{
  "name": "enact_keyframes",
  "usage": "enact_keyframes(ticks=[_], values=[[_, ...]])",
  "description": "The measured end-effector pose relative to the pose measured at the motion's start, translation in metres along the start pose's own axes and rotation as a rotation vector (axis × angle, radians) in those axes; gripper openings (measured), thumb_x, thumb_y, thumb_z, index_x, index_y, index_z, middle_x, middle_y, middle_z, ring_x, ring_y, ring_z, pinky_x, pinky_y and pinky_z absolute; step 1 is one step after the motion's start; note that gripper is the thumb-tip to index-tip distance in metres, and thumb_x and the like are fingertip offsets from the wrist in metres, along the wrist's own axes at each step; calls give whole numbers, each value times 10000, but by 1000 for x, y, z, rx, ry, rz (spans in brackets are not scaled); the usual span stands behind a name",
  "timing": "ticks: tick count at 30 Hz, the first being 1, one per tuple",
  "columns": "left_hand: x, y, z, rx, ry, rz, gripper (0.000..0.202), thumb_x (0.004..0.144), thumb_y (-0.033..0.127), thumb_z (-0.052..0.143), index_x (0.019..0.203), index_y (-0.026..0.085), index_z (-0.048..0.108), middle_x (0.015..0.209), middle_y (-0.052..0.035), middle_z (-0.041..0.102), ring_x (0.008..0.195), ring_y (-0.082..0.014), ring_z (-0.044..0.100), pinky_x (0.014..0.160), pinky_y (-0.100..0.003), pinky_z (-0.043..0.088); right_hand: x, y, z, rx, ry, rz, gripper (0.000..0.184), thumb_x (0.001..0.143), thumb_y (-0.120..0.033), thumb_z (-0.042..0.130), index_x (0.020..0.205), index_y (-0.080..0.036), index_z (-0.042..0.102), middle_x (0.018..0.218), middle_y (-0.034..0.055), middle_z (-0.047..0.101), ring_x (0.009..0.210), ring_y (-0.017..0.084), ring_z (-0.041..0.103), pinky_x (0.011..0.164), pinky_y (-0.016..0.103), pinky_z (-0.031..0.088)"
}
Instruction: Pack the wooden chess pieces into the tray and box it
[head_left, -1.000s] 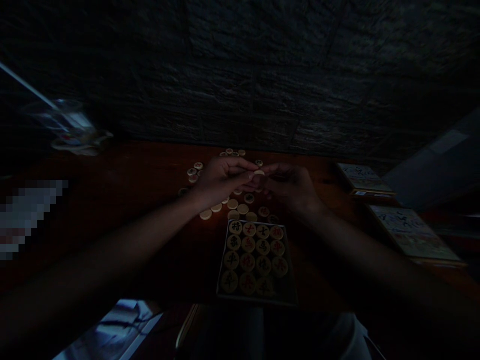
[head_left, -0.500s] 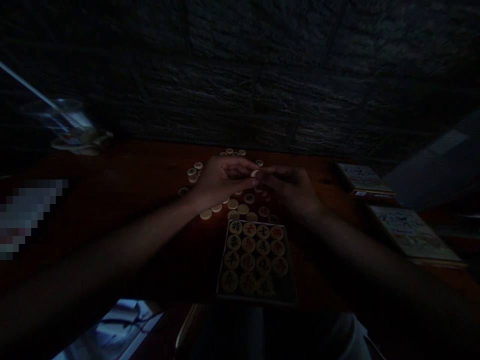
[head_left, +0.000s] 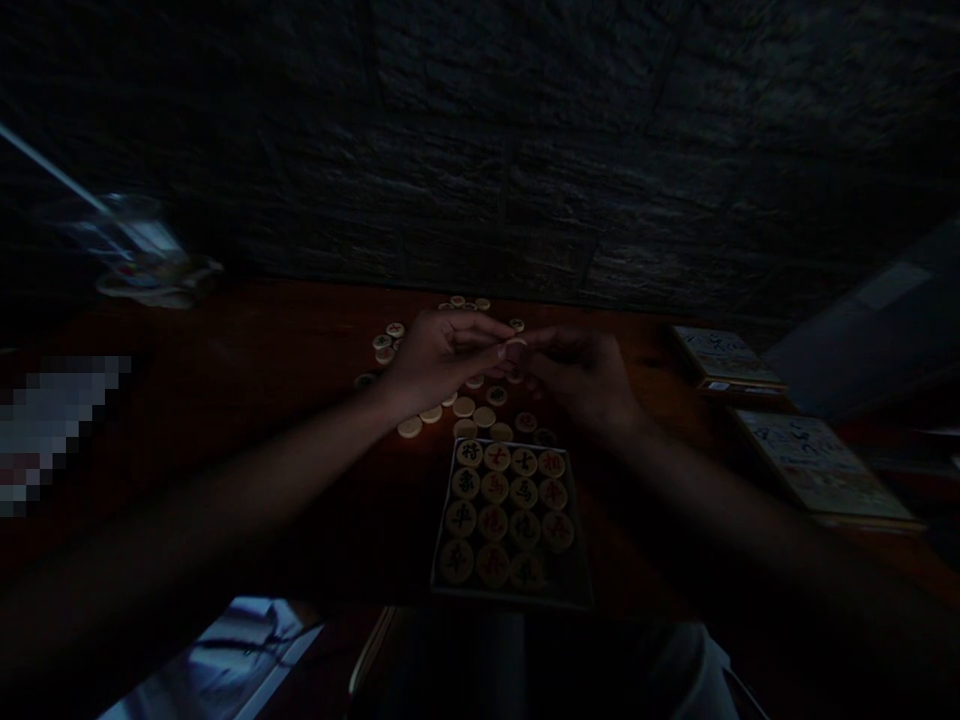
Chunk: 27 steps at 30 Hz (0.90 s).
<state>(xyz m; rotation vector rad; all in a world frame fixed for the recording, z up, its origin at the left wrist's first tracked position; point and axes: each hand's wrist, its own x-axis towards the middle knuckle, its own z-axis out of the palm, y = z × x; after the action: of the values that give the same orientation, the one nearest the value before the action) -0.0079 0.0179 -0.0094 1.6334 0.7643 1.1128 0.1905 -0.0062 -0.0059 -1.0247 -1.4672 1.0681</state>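
Note:
Over the loose pieces, my left hand (head_left: 442, 355) and my right hand (head_left: 581, 370) meet fingertip to fingertip. Between them is one round xiangqi piece (head_left: 516, 346), pinched from both sides; its face is hard to make out. Just below the hands sits a shallow square box (head_left: 574, 590) with rows of xiangqi pieces marked in red and black characters. Its bottom right corner spot holds no piece. Loose pieces (head_left: 463, 407) lie around and behind my hands, some with blank faces up, others showing characters. My hands hide part of them.
Two flat printed boxes (head_left: 727, 357) (head_left: 817, 465) lie on the right of the wooden table (head_left: 300, 330). At the back left stands a clear container (head_left: 154, 255) with a stick or straw. A dark stone wall (head_left: 480, 180) rises behind the table.
My fingers have shifted slightly around the piece, and it appears turned between them. The whole view has drifted a little; the pieces in the box look the same.

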Motion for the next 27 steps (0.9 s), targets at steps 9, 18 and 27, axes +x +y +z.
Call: enact_keyframes(ticks=[9, 18, 27], values=[[-2, 3, 5, 114, -4, 110, 321, 749, 248, 892, 1044, 170, 792, 974, -71, 829, 899, -206, 799, 850, -321, 651, 0, -3, 0, -21, -8, 33, 454, 696, -577, 918, 869, -168, 819, 693, 28, 746, 512, 107, 604, 485, 221, 501], [0, 0, 1, 167, 35, 133, 277, 841, 305, 831, 1098, 205, 810, 1082, -75, 831, 943, -213, 795, 832, -317, 646, 0, -2, 0, 65, -16, 45, 399, 742, -505, 902, 962, -177, 846, 683, 23, 743, 541, 112, 626, 496, 213, 507], [-1, 0, 2, 154, 32, 138, 294, 853, 289, 820, 1135, 207, 813, 1161, -85, 822, 993, -224, 794, 867, -334, 649, 0, 0, -1, 77, -3, 47, 382, 726, -444, 920, 1001, -193, 836, 745, 28, 776, 564, 125, 654, 524, 239, 546]])
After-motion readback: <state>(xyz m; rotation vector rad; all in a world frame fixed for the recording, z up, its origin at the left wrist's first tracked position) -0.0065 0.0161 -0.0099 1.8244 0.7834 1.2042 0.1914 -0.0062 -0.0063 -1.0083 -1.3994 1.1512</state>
